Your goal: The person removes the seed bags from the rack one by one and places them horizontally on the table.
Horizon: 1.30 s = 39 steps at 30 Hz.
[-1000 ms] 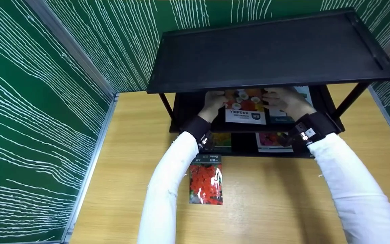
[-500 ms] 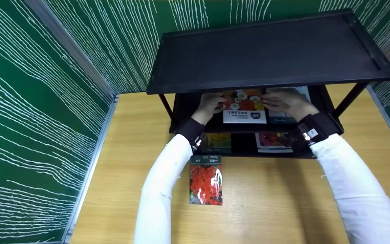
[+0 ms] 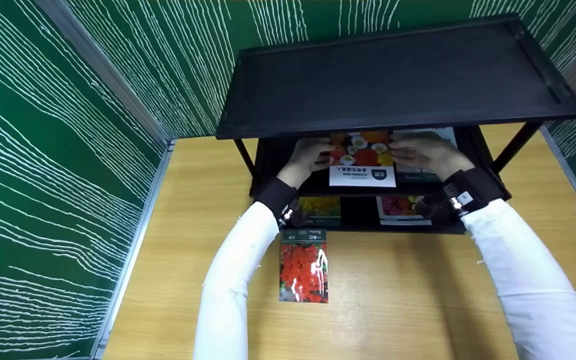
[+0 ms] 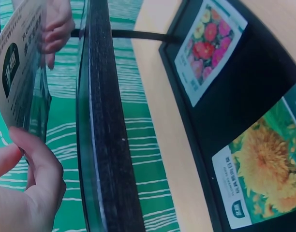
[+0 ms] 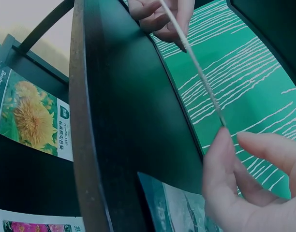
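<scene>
Between the two upper levels of a black rack, my left hand (image 3: 310,155) pinches the left edge of a flower seed packet (image 3: 361,152). The packet shows orange, red and white blooms above a white label band. My right hand (image 3: 425,152) holds its opposite edge by the fingertips. In the left wrist view the packet (image 4: 22,63) stands away from the shelf board, tilted. Seen from the right wrist it is nearly edge-on, a thin line between both hands. A blue-green and white packet (image 5: 174,203) lies on the same shelf, partly beneath my right hand.
The rack's black top board (image 3: 398,80) overhangs both hands. On the bottom level lie a yellow-flower packet (image 4: 264,164) and a pink-flower packet (image 4: 206,48). A red-flower packet (image 3: 304,270) lies on the wooden table (image 3: 368,300) in front. Green panels (image 3: 53,175) stand around.
The seed packet has straightened from a slight slant, and its label edge sits slightly nearer to me. My left wrist and forearm have shifted left; both hands stay at its edges.
</scene>
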{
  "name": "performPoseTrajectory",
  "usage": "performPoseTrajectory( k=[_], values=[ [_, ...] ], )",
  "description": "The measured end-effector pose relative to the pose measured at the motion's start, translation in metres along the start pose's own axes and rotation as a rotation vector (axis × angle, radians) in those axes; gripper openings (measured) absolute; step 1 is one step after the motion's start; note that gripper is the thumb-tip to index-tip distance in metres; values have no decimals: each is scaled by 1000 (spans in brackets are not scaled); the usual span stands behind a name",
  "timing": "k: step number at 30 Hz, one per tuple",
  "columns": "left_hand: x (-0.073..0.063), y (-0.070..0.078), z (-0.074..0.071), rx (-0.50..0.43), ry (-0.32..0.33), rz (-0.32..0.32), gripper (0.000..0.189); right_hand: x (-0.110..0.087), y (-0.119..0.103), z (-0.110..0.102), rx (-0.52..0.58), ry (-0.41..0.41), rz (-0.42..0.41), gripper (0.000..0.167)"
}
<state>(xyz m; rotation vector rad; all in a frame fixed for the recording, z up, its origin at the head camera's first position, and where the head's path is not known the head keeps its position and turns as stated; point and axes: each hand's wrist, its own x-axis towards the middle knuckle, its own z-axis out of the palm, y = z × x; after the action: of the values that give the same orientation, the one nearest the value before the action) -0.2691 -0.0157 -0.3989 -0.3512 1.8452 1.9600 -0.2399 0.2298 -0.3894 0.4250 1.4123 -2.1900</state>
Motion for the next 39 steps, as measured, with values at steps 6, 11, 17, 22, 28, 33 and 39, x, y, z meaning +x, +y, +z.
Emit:
performPoseTrajectory(
  k=[6,11,17,22,28,33,39],
  values=[
    [-5,-1,-1,0,-30,-13,37,-3,0,-3,-40,-48,-11,12],
    [-10,-3,-1,6,-39,-30,38,-5,3,-4,-60,-66,-7,11],
    [-15,-5,-1,27,-36,-24,40,-7,5,-4,-66,-79,14,13],
    [-21,-8,-1,36,-42,-15,36,-11,8,-6,-65,-99,31,14],
    [-28,-14,-3,39,-68,-8,34,-16,14,-6,-77,-101,27,16],
    [-33,-19,-7,32,-98,-2,37,-20,20,-2,-128,-87,23,34],
    [-42,-24,-12,32,-146,0,36,-27,25,-1,-124,-93,21,26]
  ],
)
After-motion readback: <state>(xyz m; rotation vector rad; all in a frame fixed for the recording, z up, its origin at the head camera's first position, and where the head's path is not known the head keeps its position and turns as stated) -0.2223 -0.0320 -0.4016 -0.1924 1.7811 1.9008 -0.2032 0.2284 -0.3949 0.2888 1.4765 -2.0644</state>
